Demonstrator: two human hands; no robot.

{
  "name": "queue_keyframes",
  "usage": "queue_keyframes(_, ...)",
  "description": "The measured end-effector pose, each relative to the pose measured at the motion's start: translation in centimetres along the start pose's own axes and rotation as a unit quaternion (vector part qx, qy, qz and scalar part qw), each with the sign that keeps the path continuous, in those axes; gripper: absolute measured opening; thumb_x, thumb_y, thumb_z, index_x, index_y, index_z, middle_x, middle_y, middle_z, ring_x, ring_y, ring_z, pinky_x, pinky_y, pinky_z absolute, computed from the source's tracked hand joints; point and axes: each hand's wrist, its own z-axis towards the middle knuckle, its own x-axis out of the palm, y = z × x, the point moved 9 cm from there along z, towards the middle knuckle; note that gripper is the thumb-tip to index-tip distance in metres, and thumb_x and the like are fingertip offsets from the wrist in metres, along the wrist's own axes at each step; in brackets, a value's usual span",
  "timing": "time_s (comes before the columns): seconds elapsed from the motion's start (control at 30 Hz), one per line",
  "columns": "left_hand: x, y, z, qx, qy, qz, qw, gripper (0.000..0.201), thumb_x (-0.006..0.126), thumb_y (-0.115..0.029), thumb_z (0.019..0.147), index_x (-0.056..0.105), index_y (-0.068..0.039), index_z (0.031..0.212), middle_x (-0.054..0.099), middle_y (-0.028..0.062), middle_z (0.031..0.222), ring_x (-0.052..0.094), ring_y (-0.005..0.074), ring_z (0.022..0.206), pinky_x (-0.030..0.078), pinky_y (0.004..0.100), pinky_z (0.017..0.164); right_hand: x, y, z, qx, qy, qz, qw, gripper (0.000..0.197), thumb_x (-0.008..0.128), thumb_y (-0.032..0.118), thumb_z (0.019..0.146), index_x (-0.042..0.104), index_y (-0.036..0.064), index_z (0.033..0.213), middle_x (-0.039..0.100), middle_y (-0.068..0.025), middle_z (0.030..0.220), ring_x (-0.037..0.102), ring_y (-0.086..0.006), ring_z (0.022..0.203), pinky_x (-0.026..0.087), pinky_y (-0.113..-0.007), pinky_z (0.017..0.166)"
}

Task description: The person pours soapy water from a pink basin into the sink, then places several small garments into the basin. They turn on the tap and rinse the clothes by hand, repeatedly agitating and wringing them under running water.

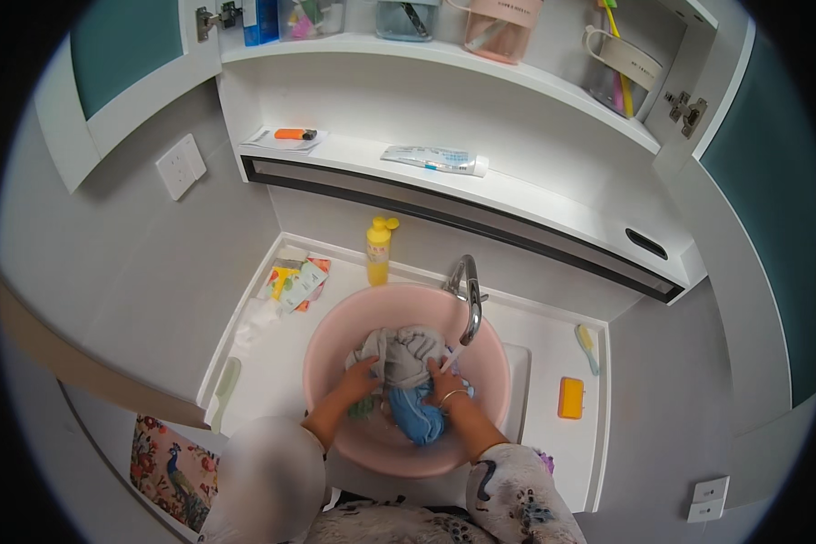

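A pink basin (326,313) stands under the chrome faucet (471,299), and a thin stream of water falls into its right side. In it lies a bunched grey cloth (397,355), with a wet blue cloth (415,415) in front of it. My left hand (361,378) grips the grey cloth at its left side, fingers curled into the folds. At the other side my right hand (444,384), with a bracelet at the wrist, holds the grey cloth's right edge beside the water stream. A dark green cloth (363,405) shows below my left hand.
Behind the basin stands a yellow bottle (378,252) with its cap flipped up. Packets (297,283) lie on the left; an orange soap bar (570,397) and a brush (587,349) lie right. Overhead is a shelf (354,161) with a toothpaste tube (433,160) and open cabinet doors.
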Motion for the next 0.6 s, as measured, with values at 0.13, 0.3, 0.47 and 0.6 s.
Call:
queue_keyframes(0.13,7.3,1.4,1.2,-0.115,0.277,0.156,0.941,0.057,0.07,-0.035,0.072,0.056,-0.001,0.116,0.054,0.0206,0.118,0.055,0.032,0.106,0.045,0.0422,0.086,0.6,0.4,-0.4,0.078,0.001,0.005,0.997,0.091,0.079,0.021,0.061,0.029,0.0184,0.137,0.027,-0.0227,0.141,0.044,-0.0397,0.118,0.042,-0.043,0.096)
queue_keyframes(0.3,10.5,-2.6,-0.5,-0.191,0.239,0.166,0.937,0.06,0.071,-0.041,0.07,0.059,0.003,0.109,0.053,0.024,0.118,0.054,0.0362,0.105,0.046,0.0435,0.084,1.3,-8.2,1.6,0.125,-0.084,0.191,0.97,0.091,0.081,0.022,0.059,0.032,-0.0002,0.132,0.042,-0.0232,0.131,0.047,-0.0363,0.117,0.041,-0.039,0.097)
queue_keyframes(0.47,7.7,2.4,-0.6,-0.238,-0.128,-0.079,0.959,0.067,0.077,-0.028,0.066,0.051,0.008,0.116,0.053,0.0254,0.116,0.055,0.0371,0.104,0.047,0.0444,0.084,4.5,-7.6,0.7,0.238,-0.078,0.373,0.894,0.093,0.084,0.035,0.056,0.039,-0.0093,0.124,0.052,-0.0231,0.119,0.05,-0.0307,0.114,0.042,-0.038,0.095)
queue_keyframes(0.6,8.7,0.6,-0.8,-0.315,-0.003,-0.398,0.861,0.071,0.08,-0.02,0.063,0.047,0.008,0.119,0.055,0.02,0.114,0.056,0.0322,0.101,0.048,0.0424,0.082,11.7,-7.8,0.5,0.268,0.091,0.565,0.775,0.081,0.08,0.036,0.061,0.046,-0.0088,0.12,0.06,-0.0193,0.106,0.057,-0.0288,0.103,0.046,-0.035,0.088)
